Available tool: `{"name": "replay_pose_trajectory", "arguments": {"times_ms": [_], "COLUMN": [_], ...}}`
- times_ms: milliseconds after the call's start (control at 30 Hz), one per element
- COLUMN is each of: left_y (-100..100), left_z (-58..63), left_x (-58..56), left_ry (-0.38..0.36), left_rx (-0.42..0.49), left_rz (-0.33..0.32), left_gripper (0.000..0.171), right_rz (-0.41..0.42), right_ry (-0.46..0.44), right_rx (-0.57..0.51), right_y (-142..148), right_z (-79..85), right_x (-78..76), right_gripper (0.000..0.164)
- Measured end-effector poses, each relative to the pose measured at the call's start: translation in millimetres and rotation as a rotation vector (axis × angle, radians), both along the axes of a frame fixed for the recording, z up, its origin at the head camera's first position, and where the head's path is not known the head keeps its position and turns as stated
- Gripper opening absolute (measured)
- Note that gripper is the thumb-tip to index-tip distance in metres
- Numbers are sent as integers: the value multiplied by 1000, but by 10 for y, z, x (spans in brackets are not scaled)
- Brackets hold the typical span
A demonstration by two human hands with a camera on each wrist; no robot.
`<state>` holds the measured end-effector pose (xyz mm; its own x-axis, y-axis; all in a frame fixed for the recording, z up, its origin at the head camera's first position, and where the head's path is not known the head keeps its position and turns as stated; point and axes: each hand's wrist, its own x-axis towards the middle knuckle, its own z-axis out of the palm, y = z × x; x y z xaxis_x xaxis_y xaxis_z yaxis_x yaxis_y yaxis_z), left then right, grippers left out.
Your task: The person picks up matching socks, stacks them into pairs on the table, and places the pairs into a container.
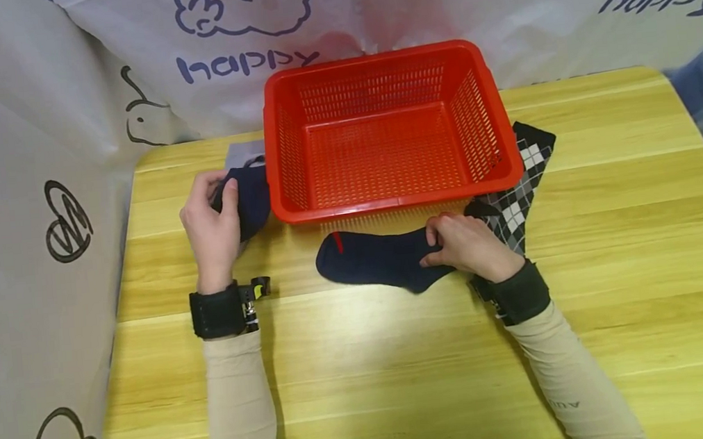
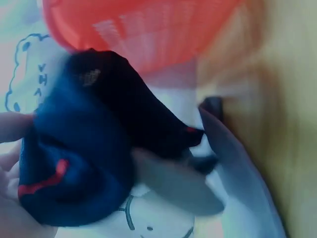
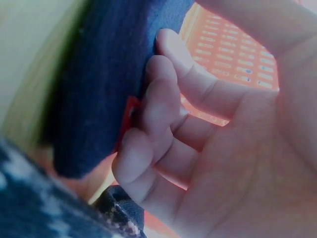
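Note:
A navy sock (image 1: 375,256) with a red stripe near its toe lies on the table in front of the basket. The right hand (image 1: 463,243) grips its right end; in the right wrist view, curled fingers (image 3: 161,99) press against the navy cloth (image 3: 106,74). At the basket's left side the left hand (image 1: 213,221) holds another navy sock (image 1: 253,199). The left wrist view, somewhat blurred, shows this sock (image 2: 79,158) bunched in the hand, with a red stripe. Beyond it are a black sock (image 2: 143,109) and grey cloth (image 2: 178,186), partly covered.
An empty red plastic basket (image 1: 388,206) stands at the table's back edge. An argyle sock (image 1: 526,180) in black, grey and white lies along its right side, partly under the right hand. Grey cloth (image 1: 241,149) shows at the basket's left. White sheeting (image 1: 364,9) with drawings hangs behind.

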<state>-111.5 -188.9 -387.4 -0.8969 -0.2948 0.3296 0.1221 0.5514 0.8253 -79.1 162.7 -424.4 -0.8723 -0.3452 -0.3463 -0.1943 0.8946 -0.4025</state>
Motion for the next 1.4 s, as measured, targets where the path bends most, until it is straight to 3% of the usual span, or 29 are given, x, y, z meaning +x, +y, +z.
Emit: {"name": "replay_pose_trajectory", "arguments": {"times_ms": [167,333,500,667,833,967,1133,1233,1400], "left_y": [12,27,63,134,203,216,262,325,464], "left_z": [85,187,307,475,625,637,659,702,722], "left_x": [37,89,132,217,329,379,463,525,581], "left_ry": [57,180,284,315,332,335,331,288,203], "left_rx": [155,334,411,447,504,531,519,492,433], "left_rz": [29,14,17,24,-15,-98,-270,-406,-628], "left_gripper": [20,13,8,8,8,10,10,10,11], "right_rz": [-1,0,3,-3,-1,-1,-15,7,112], "right_ry": [2,2,-3,-11,-16,-16,0,19,-41], "right_rx": [-3,2,3,4,7,12,-63,-198,-547], "right_y": [-3,-7,-2,0,-1,-2,-11,-39,-117], "right_z": [1,1,4,12,12,23,57,96,180], "right_x": [0,-5,-11,-16,-14,-6,17,39,80], "right_gripper": [37,37,37,37,36,34,23,19,19]}}
